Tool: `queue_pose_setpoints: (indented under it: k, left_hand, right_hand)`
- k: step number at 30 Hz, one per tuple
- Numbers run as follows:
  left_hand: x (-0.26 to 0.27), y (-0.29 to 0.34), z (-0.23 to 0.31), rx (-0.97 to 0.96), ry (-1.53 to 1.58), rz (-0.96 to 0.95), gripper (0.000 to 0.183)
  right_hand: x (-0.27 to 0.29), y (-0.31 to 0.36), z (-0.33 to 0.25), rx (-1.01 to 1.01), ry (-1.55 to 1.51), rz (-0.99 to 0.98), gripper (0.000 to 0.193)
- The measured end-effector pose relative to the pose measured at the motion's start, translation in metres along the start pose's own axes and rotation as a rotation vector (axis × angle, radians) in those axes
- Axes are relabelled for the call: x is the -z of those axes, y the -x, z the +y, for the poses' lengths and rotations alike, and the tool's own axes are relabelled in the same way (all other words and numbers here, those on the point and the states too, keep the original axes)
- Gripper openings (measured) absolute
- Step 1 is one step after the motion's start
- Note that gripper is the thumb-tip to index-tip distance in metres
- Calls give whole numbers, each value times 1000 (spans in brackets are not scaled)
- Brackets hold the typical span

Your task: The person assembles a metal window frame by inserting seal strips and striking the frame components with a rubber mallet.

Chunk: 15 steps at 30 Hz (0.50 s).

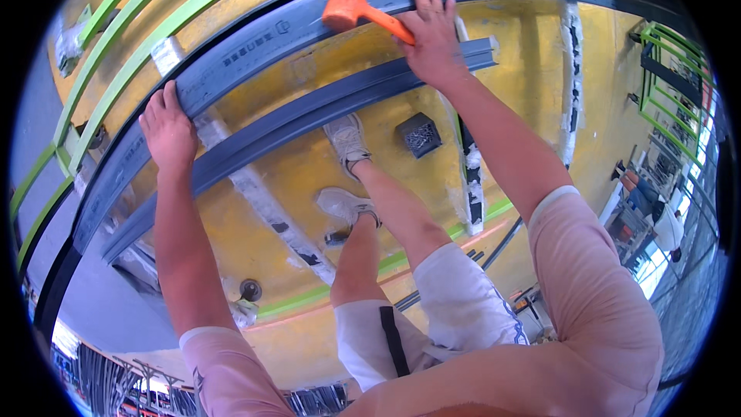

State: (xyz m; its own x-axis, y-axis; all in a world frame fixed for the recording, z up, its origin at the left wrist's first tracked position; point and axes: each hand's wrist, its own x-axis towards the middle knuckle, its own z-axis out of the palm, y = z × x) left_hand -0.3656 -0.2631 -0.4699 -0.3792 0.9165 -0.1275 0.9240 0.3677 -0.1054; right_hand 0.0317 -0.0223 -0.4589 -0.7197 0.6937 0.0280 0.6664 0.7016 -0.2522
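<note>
Fingers point(432, 0) of the right hand point(429, 38) wrap the handle of one orange mallet point(356, 6), its rubbery head resting on the upper of two long grey plastic profiles point(255, 42). Left hand point(168, 130) lies flat, fingers spread, gripping nothing, on the same profile's edge. Below: yellow floor point(309, 162), one dark ribbed block point(419, 135), two grey shoes point(347, 139).

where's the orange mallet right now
In the head view, the orange mallet is at top centre, held in the right hand, its head resting on the upper grey profile.
</note>
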Motion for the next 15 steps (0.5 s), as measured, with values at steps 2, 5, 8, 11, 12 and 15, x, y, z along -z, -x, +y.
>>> queue_pose_setpoints:
  k: [2,5,8,11,12,15]
  left_hand:
    - [7,-5,1,26,0,-33,47]
    - [10,-18,10,32,12,-1,38]
    - [-18,-26,28,52,147,101,31]
    - [-21,-18,27,99,66,1,30]
    - [-20,-15,26,108,68,1,30]
    - [-23,-15,25,108,63,27,32]
  right_hand:
    - [1,-1,6,36,-13,36,32]
    - [13,-2,23,86,81,132,27]
    - [-2,11,72,144,92,176,33]
    - [-21,10,75,117,43,146,37]
    - [-26,10,74,112,33,147,37]
    - [-26,10,77,112,42,159,36]
